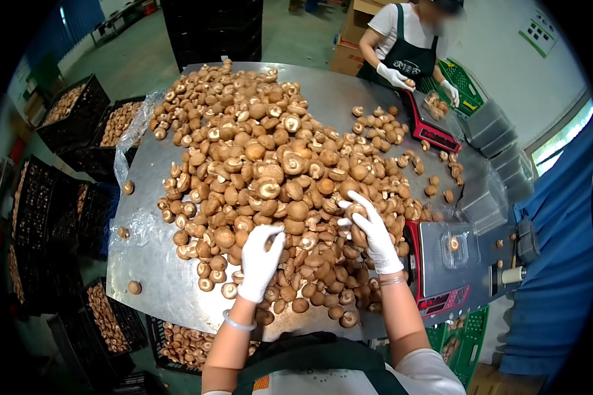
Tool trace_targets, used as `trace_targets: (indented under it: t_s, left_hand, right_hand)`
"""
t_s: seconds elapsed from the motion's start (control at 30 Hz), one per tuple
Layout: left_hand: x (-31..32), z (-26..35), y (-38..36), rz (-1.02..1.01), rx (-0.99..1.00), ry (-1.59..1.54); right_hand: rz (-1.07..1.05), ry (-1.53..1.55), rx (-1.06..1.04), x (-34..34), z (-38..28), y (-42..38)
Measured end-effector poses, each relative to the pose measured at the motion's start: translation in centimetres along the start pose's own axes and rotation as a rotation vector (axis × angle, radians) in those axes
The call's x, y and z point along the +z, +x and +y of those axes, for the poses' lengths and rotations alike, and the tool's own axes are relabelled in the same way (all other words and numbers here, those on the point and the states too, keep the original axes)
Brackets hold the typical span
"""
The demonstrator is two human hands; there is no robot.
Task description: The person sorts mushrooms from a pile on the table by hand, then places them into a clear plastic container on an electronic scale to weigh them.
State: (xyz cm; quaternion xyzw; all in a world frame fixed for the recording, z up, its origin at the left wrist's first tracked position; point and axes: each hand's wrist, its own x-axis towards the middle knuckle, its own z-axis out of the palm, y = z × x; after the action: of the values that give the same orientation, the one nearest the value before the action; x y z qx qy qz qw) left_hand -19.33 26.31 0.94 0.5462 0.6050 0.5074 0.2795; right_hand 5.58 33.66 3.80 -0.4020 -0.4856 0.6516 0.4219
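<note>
A metal table (145,263) in a packing room carries a wide heap of brown mushrooms (270,164). The fisheye edges darken the crates (59,217) on the floor to the left, and the wearer's own apron cuts off the table's near rim. The left hand (260,262), in a white glove, lies flat on the pile with its fingers loosely spread, gripping nothing that can be made out. The right hand (369,230), also gloved, is curled around a single mushroom (354,210) lifted just above the heap. Just right of it stands a red scale (441,289) with a clear tray (458,245) holding one mushroom. At the far end a co-worker (408,46) in a dark apron works over a second red scale (428,128).
</note>
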Motion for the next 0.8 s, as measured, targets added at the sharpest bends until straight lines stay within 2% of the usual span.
trace_targets:
  t_s: [0.07,0.17,0.23,0.3,0.33,0.37,0.47,0.53,0.57,0.6,0.67,0.8]
  left_hand:
    - [2.3,-0.3,1.1,0.021,0.228,0.336]
    - [4.9,-1.2,2.4,-0.108,0.247,0.703]
    - [5.9,-1.5,3.0,-0.104,0.294,0.807]
    - [6.4,-1.9,3.4,-0.094,0.289,0.822]
    - [5.9,-1.5,3.5,-0.117,0.245,0.761]
    - [5.6,-1.7,3.5,-0.079,0.240,0.653]
    - [5.0,-1.2,2.8,0.004,0.249,0.495]
    - [4.1,-0.4,2.3,-0.206,-0.288,-0.188]
    - [3.9,-0.6,2.0,-0.246,-0.396,-0.621]
    - [4.0,-0.8,1.6,-0.217,-0.392,-0.863]
    - [3.2,0.4,0.5,-0.219,-0.644,-1.173]
    - [2.6,-0.2,-1.1,-0.283,-0.720,-1.343]
  right_hand:
    - [0.068,-0.200,-0.159,-0.1,0.3,-0.4]
    - [0.173,-0.134,-0.070,-2.0,1.3,-1.9]
    - [0.236,-0.238,-0.076,-4.0,2.8,-2.8]
    - [0.320,-0.756,-0.245,-5.2,3.4,-4.4]
    - [0.340,-0.998,-0.342,-5.5,3.8,-5.2]
    - [0.332,-1.004,-0.346,-5.2,3.6,-6.3]
    - [0.226,-1.178,-0.176,-4.2,3.7,-8.8]
    - [0.106,-1.347,-0.186,-3.4,5.0,-8.9]
    - [0.066,-1.383,-0.186,-3.0,6.0,-8.8]
    - [0.023,-1.420,-0.185,-2.5,7.0,-8.6]
    - [0.008,-1.499,-0.218,-1.9,7.3,-7.8]
    - [0.038,-1.434,-0.404,-3.1,7.6,-7.3]
